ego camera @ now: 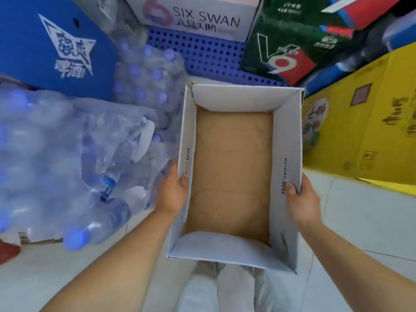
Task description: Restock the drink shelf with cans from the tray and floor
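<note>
A shallow cardboard tray [290, 136] with white walls and a bare brown floor hangs in front of me, above my legs. Nothing lies in it. My left hand [174, 190] grips the tray's left wall, thumb over the rim. My right hand [302, 197] grips the right wall the same way, fingers curled over the rim. No cans show in this view.
Shrink-wrapped packs of water bottles [67, 158] pile up at the left. A blue carton [56, 46], a white "SIX SWAN" carton [202, 16] and a green carton [288, 41] stand behind on a blue perforated shelf [213, 55]. A yellow carton [364, 122] sits right. Pale tiled floor [360, 221] lies below.
</note>
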Available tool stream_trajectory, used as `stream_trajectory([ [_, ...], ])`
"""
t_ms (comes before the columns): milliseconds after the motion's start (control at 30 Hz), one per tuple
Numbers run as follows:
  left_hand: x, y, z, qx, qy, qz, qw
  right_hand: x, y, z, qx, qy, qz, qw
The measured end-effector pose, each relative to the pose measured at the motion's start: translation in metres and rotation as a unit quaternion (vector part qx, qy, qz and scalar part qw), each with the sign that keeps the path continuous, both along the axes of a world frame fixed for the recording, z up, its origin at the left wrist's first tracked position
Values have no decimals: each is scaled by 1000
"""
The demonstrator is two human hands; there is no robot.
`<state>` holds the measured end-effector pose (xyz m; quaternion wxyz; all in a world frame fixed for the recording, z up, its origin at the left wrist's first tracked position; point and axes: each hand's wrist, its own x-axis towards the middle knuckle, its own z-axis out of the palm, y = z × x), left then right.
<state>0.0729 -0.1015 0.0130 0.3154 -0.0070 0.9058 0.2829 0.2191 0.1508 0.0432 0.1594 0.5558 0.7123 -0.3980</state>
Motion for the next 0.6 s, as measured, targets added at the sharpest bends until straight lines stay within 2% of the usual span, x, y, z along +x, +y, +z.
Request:
stream_trajectory([
  [133, -11, 18, -48, 21, -14, 14, 1000, -5, 13, -47, 0, -11, -5, 1000],
  [267, -31, 39, -82, -26, 19, 7, 999, -18, 24, -88, -7, -19, -35, 999],
  [400, -51, 51, -110, -32, -3, -12, 999, -28, 28, -120, -8, 7, -64, 998],
  [500, -57, 54, -125, 14, 49, -10, 999, -34, 30, -134, 0, 18, -77, 997],
  [600, -58, 56, -135, -4, 82, -22, 996, -38, 34, -142, 23, 30, -76, 996],
])
